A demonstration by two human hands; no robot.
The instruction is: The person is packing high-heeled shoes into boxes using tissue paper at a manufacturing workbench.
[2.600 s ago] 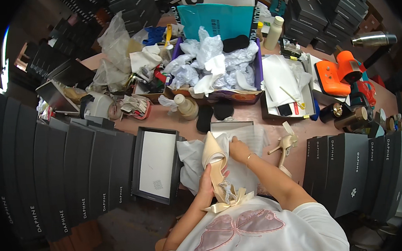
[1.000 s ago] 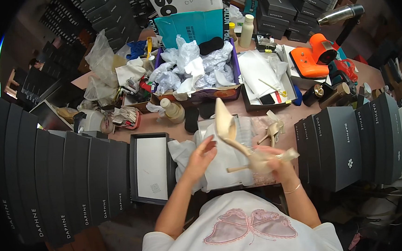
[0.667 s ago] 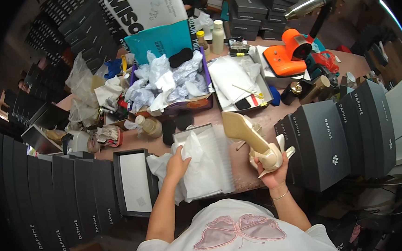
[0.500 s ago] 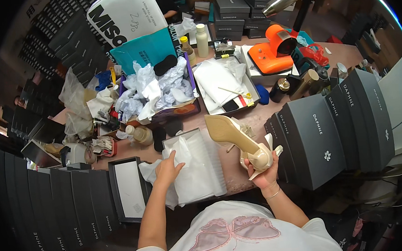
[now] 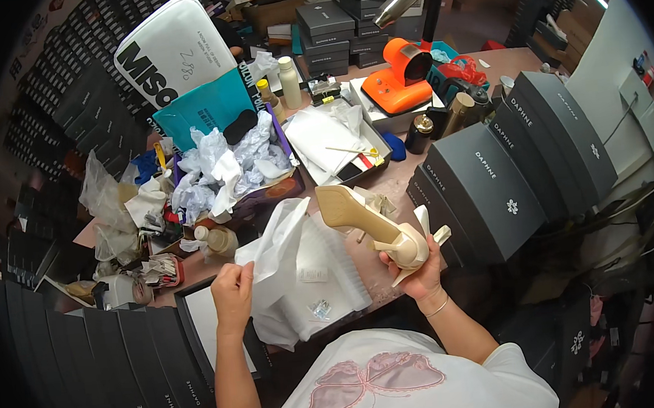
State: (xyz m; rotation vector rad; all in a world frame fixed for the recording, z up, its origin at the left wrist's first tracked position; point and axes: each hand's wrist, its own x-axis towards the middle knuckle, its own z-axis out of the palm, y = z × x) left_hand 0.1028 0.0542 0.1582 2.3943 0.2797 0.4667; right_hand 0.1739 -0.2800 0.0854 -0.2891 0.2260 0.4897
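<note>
Right hand (image 5: 421,273) grips cream high-heeled shoe w/ ribbon bow (image 5: 378,228), sole up, apparently to keep it clear of thin white tissue paper (image 5: 275,242), pinched at its edge by left hand (image 5: 231,292) over translucent ribbed wrap (image 5: 345,277). Only a narrow strip of pinkish table (image 5: 378,279) shows btwn wrap & dark-grey cardboard boxes (image 5: 486,200) at R, so sideways room looks ltd.

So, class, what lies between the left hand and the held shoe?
In the head view: white tissue paper, held by the left hand, then ribbed wrapping toward the shoe.
</note>
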